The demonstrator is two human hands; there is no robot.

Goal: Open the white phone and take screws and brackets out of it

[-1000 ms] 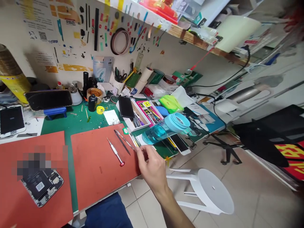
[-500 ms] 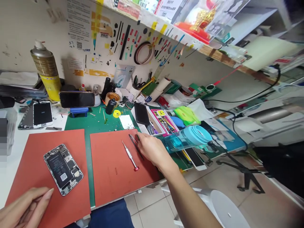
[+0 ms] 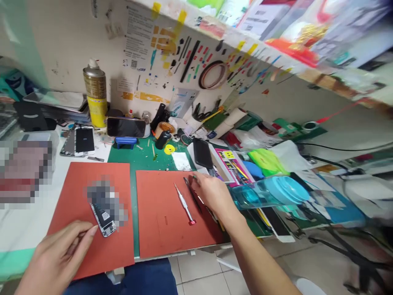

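Observation:
Near the lower left, my left hand (image 3: 63, 252) hovers by an opened phone (image 3: 106, 217), thumb and fingertips together with nothing visible between them. The phone lies on the left red mat (image 3: 73, 192), its battery and inner parts exposed and partly blurred. My right hand (image 3: 215, 196) rests at the upper right of the second red mat (image 3: 159, 209), its fingers pinched on something slim, mostly hidden, with a small green end. Just left of these fingers lie dark tweezers (image 3: 193, 193). Further left is a silver screwdriver (image 3: 184, 204) with a red cap.
A phone (image 3: 125, 128) leans on a blue stand behind the mats, beside a yellow spray can (image 3: 96, 98). Past my right hand lie a blue bottle (image 3: 270, 192), a pink-edged tool tray (image 3: 235, 166) and a dark phone (image 3: 202, 153). A loaded shelf (image 3: 276, 53) overhangs the bench.
The camera view has turned left, so the bench appears shifted right. My right hand stays at the mat's upper right, with a slim tool now showing under it. My left hand remains beside the phone.

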